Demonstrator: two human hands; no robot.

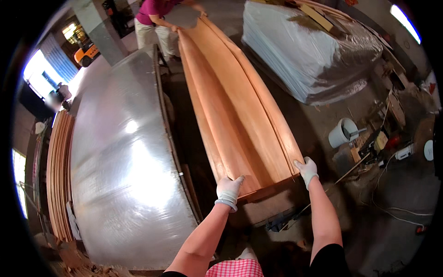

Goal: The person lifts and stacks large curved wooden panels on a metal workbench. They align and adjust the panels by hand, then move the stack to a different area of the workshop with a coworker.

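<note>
A long, thin sheet of reddish-brown wood veneer point(237, 97) sags in the middle, its long sides curled up. My left hand point(228, 189), in a white glove, grips the near left corner with the thumb on top. At the near right corner my right hand point(307, 171), also gloved, is closed on the same sheet. The fingers under the sheet are hidden. At the far end a co-worker point(154, 18) in a magenta top and pale trousers holds the other two corners. The sheet hangs between us, to the right of a large shiny metal-topped table point(115, 194).
Behind on the right stands a plastic-wrapped stack point(300, 55) with wood pieces on top. A white bucket point(344, 132), scraps and a power strip point(404, 153) with cables litter the right floor. Curved boards point(59, 180) lean at the left; an orange forklift point(86, 54) stands far back.
</note>
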